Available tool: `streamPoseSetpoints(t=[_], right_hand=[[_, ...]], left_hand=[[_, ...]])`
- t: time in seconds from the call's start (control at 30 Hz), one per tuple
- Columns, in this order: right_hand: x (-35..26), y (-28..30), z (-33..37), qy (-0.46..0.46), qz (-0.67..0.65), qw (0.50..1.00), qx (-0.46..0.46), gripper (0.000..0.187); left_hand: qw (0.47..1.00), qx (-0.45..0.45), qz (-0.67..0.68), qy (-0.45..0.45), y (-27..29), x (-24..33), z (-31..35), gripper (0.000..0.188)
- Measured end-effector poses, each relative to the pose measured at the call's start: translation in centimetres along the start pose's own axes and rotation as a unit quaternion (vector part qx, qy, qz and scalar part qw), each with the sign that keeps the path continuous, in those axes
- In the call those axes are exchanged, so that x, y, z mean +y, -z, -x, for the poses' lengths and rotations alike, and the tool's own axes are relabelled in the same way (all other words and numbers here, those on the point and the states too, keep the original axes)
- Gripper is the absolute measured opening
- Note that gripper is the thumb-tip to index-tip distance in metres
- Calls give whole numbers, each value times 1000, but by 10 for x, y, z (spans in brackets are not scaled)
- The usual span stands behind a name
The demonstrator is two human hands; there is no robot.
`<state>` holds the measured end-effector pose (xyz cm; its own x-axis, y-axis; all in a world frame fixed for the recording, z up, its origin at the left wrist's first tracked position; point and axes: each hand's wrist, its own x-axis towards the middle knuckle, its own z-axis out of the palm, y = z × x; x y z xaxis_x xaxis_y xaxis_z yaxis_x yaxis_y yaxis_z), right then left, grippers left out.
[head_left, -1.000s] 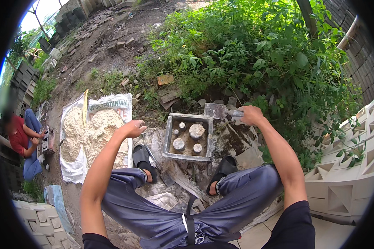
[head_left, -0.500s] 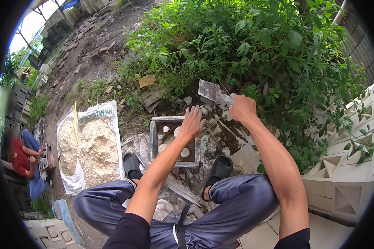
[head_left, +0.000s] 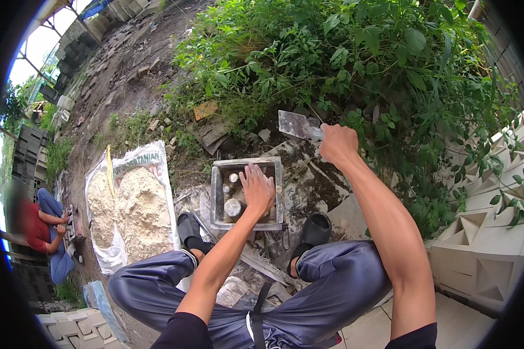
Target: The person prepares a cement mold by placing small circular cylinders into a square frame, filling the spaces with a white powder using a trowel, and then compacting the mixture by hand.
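A square, grey-stained box frame (head_left: pixel 217 195) lies on the ground between my feet. Inside it sit several round pale pieces of different sizes, including a larger disc (head_left: pixel 233 207). My left hand (head_left: pixel 258 191) is over the right part of the box, palm down with fingers stretched out. It covers some of the round pieces; whether it touches them I cannot tell. Off to the right of the box, my right hand (head_left: pixel 339 143) is wrapped round the handle of a trowel (head_left: pixel 295 124). The trowel's flat, whitish-smeared blade points left, above the ground.
Left of the box, a white sack (head_left: pixel 167 218) lies spread under heaped pale powder (head_left: pixel 144 203). Leafy plants (head_left: pixel 343 64) crowd the far side. Pale patterned blocks (head_left: pixel 477 253) stand at the right. Another person (head_left: pixel 46 232) in a red shirt sits at the far left.
My left hand has moved down and slightly left, from the box's far right corner to over its inside. The right hand still holds the trowel, nearly in place.
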<state>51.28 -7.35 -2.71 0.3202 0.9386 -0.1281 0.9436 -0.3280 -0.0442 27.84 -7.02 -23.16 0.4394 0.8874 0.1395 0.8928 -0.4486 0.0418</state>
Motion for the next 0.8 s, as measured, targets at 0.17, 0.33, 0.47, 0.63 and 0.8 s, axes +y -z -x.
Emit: streamPoseSetpoints(t=[0.17, 0.33, 0.47, 0.63, 0.8], right_hand=[[-14, 10, -1, 6, 3, 1000, -14, 24], [-18, 9, 1, -8, -5, 1000, -7, 18], [-22, 11, 0, -5, -4, 1000, -2, 17], [-15, 10, 0, -16, -10, 1000, -12, 18], [-10, 6, -3, -13, -8, 1000, -18, 19]], left_hand=[[997, -8, 77, 15, 10, -45, 38, 69], [992, -50, 97, -68, 17, -23, 40, 74], [988, -61, 110, -94, 11, -15, 31, 74], [947, -25, 294, -123, 33, -4, 40, 71], [918, -125, 124, -356, 53, 10, 68, 66]])
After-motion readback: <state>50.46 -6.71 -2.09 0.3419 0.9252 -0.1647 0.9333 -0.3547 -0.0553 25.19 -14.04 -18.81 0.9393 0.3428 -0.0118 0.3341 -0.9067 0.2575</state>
